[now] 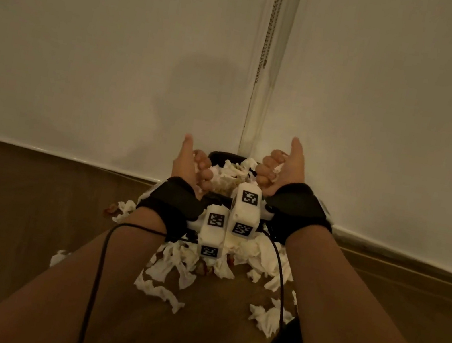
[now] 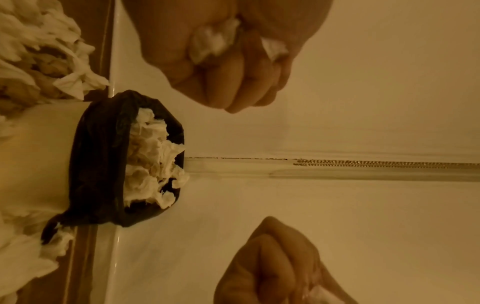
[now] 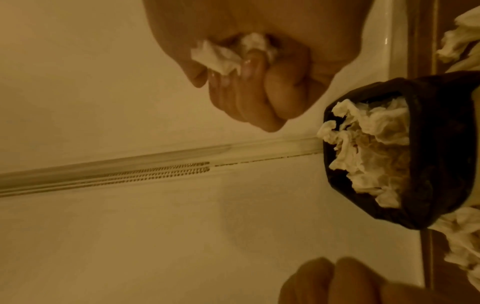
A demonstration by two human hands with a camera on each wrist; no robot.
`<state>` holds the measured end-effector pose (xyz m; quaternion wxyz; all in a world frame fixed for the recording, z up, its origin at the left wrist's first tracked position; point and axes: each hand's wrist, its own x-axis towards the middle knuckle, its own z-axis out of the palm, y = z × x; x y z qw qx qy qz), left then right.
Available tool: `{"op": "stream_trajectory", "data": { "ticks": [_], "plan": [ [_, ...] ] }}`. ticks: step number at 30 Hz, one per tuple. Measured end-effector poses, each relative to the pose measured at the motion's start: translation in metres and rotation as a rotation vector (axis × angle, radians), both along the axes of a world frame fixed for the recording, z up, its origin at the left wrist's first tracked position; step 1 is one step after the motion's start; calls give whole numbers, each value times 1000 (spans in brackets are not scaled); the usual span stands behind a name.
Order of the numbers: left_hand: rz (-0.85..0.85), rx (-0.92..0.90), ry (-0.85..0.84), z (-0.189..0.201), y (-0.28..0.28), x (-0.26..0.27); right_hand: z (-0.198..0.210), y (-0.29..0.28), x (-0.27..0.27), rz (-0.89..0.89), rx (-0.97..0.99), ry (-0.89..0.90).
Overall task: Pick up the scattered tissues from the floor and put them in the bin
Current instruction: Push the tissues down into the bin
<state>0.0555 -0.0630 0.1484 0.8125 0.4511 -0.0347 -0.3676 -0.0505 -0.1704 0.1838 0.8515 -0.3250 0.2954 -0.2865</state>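
Note:
Both hands are raised over the bin (image 1: pixel 218 156), thumbs up and fingers curled. My left hand (image 1: pixel 194 165) grips a crumpled white tissue (image 2: pixel 215 41). My right hand (image 1: pixel 274 171) grips another tissue (image 3: pixel 215 57), which pokes out by the fingertips. The bin has a pale body and a black liner (image 2: pixel 98 160), and it stands in the room's corner. White tissues (image 3: pixel 371 152) fill it up to and over the rim. Several more crumpled tissues (image 1: pixel 172 264) lie scattered on the floor around its base, towards me.
White walls meet just behind the bin, with a bead chain (image 1: pixel 271 28) hanging in the corner. The floor (image 1: pixel 15 210) is brown wood with a pale skirting along the walls. White marker blocks (image 1: pixel 245 211) on my wrists hide the bin's front. Thin black cables trail from both wrists.

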Motion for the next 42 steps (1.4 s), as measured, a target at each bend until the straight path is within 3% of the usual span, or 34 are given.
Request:
{"op": "stream_trajectory", "data": {
  "ticks": [9, 12, 14, 16, 18, 24, 31, 36, 38, 42],
  "plan": [
    [134, 282, -250, -23, -7, 38, -16, -17, 31, -214, -121, 157],
    [85, 309, -366, -36, -12, 47, -28, -32, 32, -254, -352, 285],
    [8, 320, -372, -43, -17, 51, -39, -41, 31, -190, -562, 456],
    [-62, 337, -426, -51, -24, 55, -51, -48, 30, -54, -615, 544],
    [-124, 443, -556, -61, -31, 58, -63, -55, 31, 83, -657, 595],
    [-152, 691, -922, -83, -50, 70, -90, -64, 43, 269, -904, 1016],
    [-106, 529, -1004, -91, -57, 75, -101, -57, 52, 209, -1233, 965],
    [-91, 764, -1262, -103, -59, 82, -118, -59, 58, 124, -1270, 972],
    [-174, 854, -1362, -110, -60, 84, -125, -59, 60, 168, -1284, 1014],
    [-275, 858, -1432, -125, -62, 84, -133, -61, 66, 297, -1397, 1149]
  ]
}}
